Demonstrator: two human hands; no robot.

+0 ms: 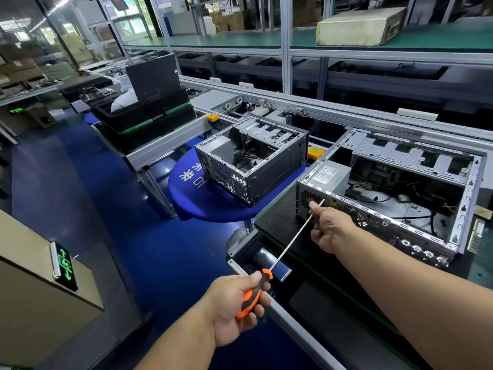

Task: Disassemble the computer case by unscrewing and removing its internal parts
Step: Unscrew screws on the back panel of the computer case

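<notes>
Computer case (pixel 386 198) lies open on the dark surface (pixel 277 217), right of centre. Left hand (pixel 237 308) grips the screwdriver (pixel 266 279) handle to turn it; right hand (pixel 330 228) pinches the shaft, steadying the tip, probably on a rear power-supply screw.

Orange-and-black handle on the screwdriver (pixel 253 296), silver shaft. Bare grey metal computer case (pixel 394 206) on a black mat (pixel 274 217). Left of it, a blue stool (pixel 213 206) with white lettering.
</notes>
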